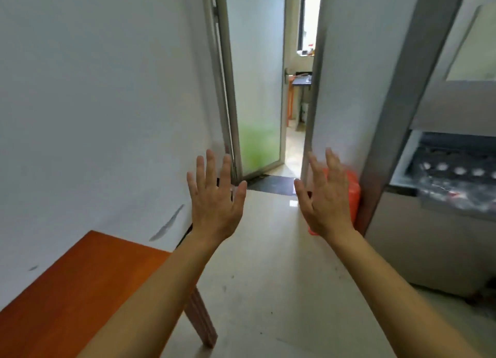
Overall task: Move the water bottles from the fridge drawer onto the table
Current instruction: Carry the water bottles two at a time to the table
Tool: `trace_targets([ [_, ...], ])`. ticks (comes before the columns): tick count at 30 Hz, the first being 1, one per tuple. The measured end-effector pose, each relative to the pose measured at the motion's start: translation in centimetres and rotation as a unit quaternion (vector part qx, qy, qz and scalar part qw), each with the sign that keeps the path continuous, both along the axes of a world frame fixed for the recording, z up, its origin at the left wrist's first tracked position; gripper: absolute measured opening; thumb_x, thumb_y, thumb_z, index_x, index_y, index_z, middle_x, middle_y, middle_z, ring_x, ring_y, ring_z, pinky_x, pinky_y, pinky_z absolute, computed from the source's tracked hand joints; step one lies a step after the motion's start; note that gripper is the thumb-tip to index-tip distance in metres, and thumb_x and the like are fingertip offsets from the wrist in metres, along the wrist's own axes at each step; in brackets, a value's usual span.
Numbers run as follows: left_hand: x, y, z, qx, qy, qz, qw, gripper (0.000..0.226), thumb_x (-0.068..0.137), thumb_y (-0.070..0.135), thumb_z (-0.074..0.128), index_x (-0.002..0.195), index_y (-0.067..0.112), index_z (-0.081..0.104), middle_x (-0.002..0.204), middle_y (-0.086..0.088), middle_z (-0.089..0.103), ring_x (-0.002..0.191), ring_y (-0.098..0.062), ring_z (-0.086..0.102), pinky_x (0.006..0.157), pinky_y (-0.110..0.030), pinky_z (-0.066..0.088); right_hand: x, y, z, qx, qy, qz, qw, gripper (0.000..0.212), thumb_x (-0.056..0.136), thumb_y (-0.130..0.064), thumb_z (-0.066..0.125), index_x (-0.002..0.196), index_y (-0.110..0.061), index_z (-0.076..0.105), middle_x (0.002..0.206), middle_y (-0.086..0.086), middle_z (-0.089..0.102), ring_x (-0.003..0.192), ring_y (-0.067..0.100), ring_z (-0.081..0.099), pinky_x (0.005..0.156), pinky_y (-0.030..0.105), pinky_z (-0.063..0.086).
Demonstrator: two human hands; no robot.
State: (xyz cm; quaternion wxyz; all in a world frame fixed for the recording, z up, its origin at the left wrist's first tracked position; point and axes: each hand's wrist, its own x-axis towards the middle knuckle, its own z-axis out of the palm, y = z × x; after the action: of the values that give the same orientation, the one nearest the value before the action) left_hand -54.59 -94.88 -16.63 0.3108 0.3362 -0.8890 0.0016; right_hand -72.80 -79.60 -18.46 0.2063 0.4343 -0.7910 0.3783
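White walls close in on both sides of a pale tiled floor point(268, 277), which runs as an open lane down the middle towards one frosted glass door point(255, 89) standing ajar.

One orange-brown wooden table point(67, 290) fills the lower left, its long edge against the left wall and its near corner reaching into the lane. One table leg point(201, 320) shows below that corner.

At the right edge stands one grey fridge point(456, 102) with one fridge drawer point(402, 187) pulled out into the room, its front corner jutting towards the lane. The water bottles point(459, 171) are inside that drawer, seen from above as white caps in a row. Four caps are plain and a fifth is cut by the frame's edge. Glossy clear plastic lies over those nearer the drawer front.

Two bare forearms reach forward over the floor. The left hand point(214, 204) and the right hand point(326, 204) are both raised with fingers straight and spread, backs to the camera, holding nothing and well apart from the drawer. One orange plastic object point(354, 194) sits on the floor behind the right hand, beside the fridge; what it is cannot be told.
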Motion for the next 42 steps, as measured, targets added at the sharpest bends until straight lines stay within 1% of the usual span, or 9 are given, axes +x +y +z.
trace_targets([
  [4,-10.4,4.3,-0.9,-0.036,-0.021,-0.105,0.994,0.068,0.1,0.055,0.027,0.158,0.02,0.018,0.166,-0.013,0.004,0.153,-0.033,0.005,0.118,-0.062,0.013,-7.4,7.1,-0.8,0.009,-0.002,-0.072,0.997,0.064,0.099,-0.045,0.045,0.155,-0.026,0.021,0.164,0.013,0.012,0.152,0.031,0.011,0.121,0.052,0.016],
  [8,-20.6,7.6,-3.1,-0.016,-0.029,-0.18,0.983,0.071,0.099,0.059,0.019,0.158,0.02,0.018,0.166,-0.011,0.002,0.153,-0.032,0.001,0.119,-0.06,0.011,-14.8,12.5,-4.3,0.054,-0.025,-0.144,0.988,0.07,0.099,-0.048,0.047,0.157,-0.023,0.017,0.165,0.013,0.005,0.153,0.031,0.004,0.122,0.054,0.012],
  [11,-29.1,9.9,-5.1,-0.002,-0.038,-0.23,0.972,0.071,0.099,0.057,0.026,0.157,0.016,0.022,0.166,-0.014,0.007,0.153,-0.034,0.004,0.118,-0.062,0.016,-20.8,15.9,-6.2,0.09,-0.036,-0.2,0.975,0.075,0.095,-0.043,0.055,0.157,-0.021,0.019,0.164,0.017,0.006,0.153,0.032,0.004,0.121,0.056,0.014],
  [17,-45.3,14.4,-7.0,0.017,-0.1,-0.296,0.95,0.072,0.098,0.062,0.016,0.157,0.026,-0.002,0.166,-0.008,-0.012,0.151,-0.029,-0.016,0.121,-0.058,0.002,-32.2,22.0,-5.9,0.136,-0.063,-0.294,0.944,0.08,0.095,-0.04,0.057,0.158,-0.027,0.009,0.165,0.014,0.0,0.153,0.029,0.0,0.122,0.052,0.009],
  [23,-57.5,20.2,-6.8,0.036,-0.133,-0.392,0.91,0.07,0.1,0.06,0.018,0.158,0.027,-0.003,0.165,-0.008,-0.013,0.152,-0.027,-0.015,0.122,-0.056,0.005,-39.3,28.9,-6.2,0.131,-0.127,-0.374,0.909,0.078,0.098,-0.044,0.051,0.158,-0.033,0.003,0.166,0.011,-0.003,0.153,0.028,0.001,0.122,0.049,0.012],
  [27,-63.8,23.9,-8.5,0.05,-0.18,-0.438,0.879,0.072,0.099,0.064,0.017,0.157,0.03,-0.012,0.163,-0.004,-0.025,0.149,-0.024,-0.025,0.122,-0.054,-0.001,-44.6,33.5,-7.3,0.125,-0.162,-0.412,0.888,0.076,0.099,-0.048,0.048,0.158,-0.031,0.003,0.166,0.012,-0.002,0.153,0.028,0.0,0.123,0.049,0.013],
  [31,-69.8,26.9,-10.8,0.053,-0.217,-0.439,0.871,0.076,0.098,0.069,0.016,0.156,0.031,-0.015,0.16,-0.002,-0.032,0.146,-0.022,-0.033,0.122,-0.051,-0.007,-51.0,36.8,-9.6,0.139,-0.184,-0.402,0.886,0.075,0.099,-0.05,0.046,0.158,-0.03,0.004,0.166,0.012,0.001,0.153,0.027,0.0,0.121,0.045,0.006],
  [36,-77.5,30.2,-12.0,0.088,-0.27,-0.405,0.869,0.078,0.094,0.073,0.017,0.151,0.038,-0.024,0.156,-0.002,-0.037,0.146,-0.025,-0.031,0.12,-0.052,-0.008,-61.3,40.6,-11.4,0.218,-0.198,-0.361,0.885,0.067,0.099,-0.05,0.044,0.156,-0.021,0.022,0.162,0.016,0.021,0.151,0.034,0.01,0.121,0.052,0.012],
  [42,-83.6,33.2,-13.0,0.131,-0.325,-0.379,0.856,0.074,0.097,0.067,0.019,0.152,0.039,-0.023,0.164,-0.006,-0.018,0.151,-0.026,-0.019,0.122,-0.054,0.001,-71.5,43.5,-11.8,0.314,-0.214,-0.286,0.88,0.053,0.1,-0.049,0.042,0.145,-0.02,0.044,0.147,0.012,0.049,0.141,0.032,0.034,0.116,0.047,0.022],
])
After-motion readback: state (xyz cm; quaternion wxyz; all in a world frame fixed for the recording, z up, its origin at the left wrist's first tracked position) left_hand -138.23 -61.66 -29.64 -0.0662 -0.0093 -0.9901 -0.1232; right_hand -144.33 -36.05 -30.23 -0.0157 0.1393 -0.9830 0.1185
